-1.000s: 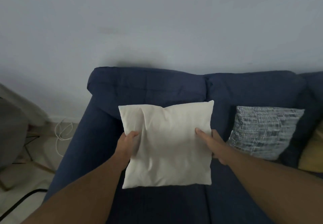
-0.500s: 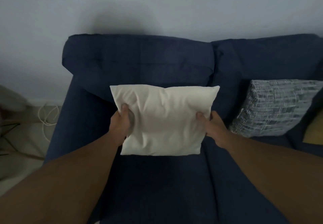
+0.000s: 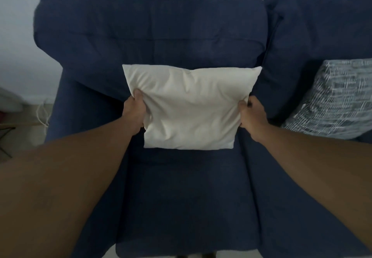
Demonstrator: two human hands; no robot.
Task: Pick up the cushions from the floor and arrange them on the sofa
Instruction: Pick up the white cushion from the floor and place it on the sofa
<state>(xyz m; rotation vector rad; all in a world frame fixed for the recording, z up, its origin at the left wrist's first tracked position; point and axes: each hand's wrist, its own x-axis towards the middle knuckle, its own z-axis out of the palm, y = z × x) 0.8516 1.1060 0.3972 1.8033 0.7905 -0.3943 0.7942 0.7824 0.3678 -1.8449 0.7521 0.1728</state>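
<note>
A plain cream cushion (image 3: 190, 107) stands on the left seat of the dark blue sofa (image 3: 181, 193), its top edge against the backrest. My left hand (image 3: 133, 110) grips its left side and my right hand (image 3: 250, 117) grips its right side, thumbs on the front face. A grey-and-white patterned cushion (image 3: 338, 98) leans against the backrest on the seat to the right, partly cut off by the frame edge.
The sofa's left armrest (image 3: 60, 101) borders a strip of pale floor with a white cable (image 3: 42, 113). A dark thin-legged frame (image 3: 4, 137) shows at the far left. A light wall rises behind the backrest.
The cushion has gone further back and down onto the left seat, near the backrest. My view has moved closer and tilted down, so the sofa fills the frame and the yellow cushion is out of view.
</note>
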